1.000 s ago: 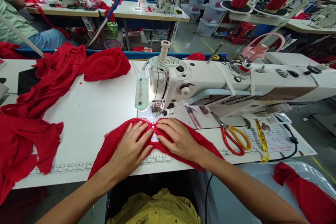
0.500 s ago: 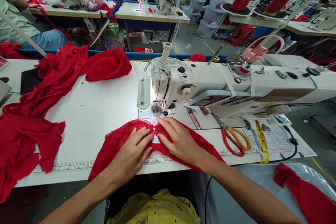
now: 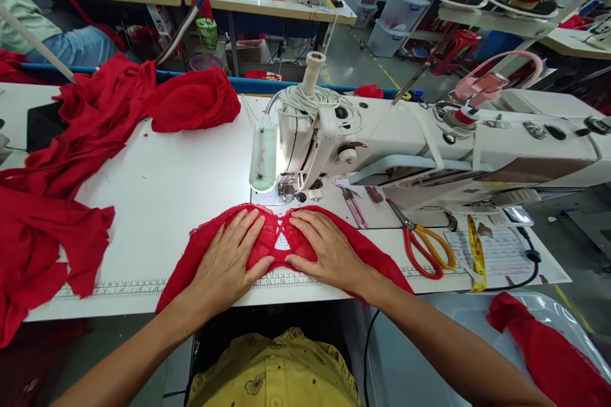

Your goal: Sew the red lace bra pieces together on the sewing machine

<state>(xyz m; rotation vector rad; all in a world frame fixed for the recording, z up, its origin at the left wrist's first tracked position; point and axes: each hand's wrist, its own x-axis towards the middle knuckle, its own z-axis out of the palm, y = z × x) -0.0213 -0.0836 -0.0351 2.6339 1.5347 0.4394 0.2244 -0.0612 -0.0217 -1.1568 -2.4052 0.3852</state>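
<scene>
A red lace piece [image 3: 279, 243] lies flat on the white sewing table [image 3: 181, 191], just in front of the needle of the sewing machine [image 3: 305, 146]. My left hand [image 3: 226, 264] rests flat on its left half, fingers stretched out. My right hand [image 3: 322, 253] rests flat on its right half, fingers spread. Between the two hands shows the middle of the lace with a small white opening. Neither hand grips anything.
Heaps of red fabric [image 3: 90, 133] cover the table's left side. Orange-handled scissors [image 3: 422, 248], a small snipper [image 3: 354, 206] and a yellow tape measure [image 3: 475, 251] lie to the right. A red cloth [image 3: 544, 356] lies in a bin at lower right. Another person [image 3: 28, 19] sits at far left.
Both hands have slid slightly apart on the lace, baring its middle. The view has tipped downward a little.
</scene>
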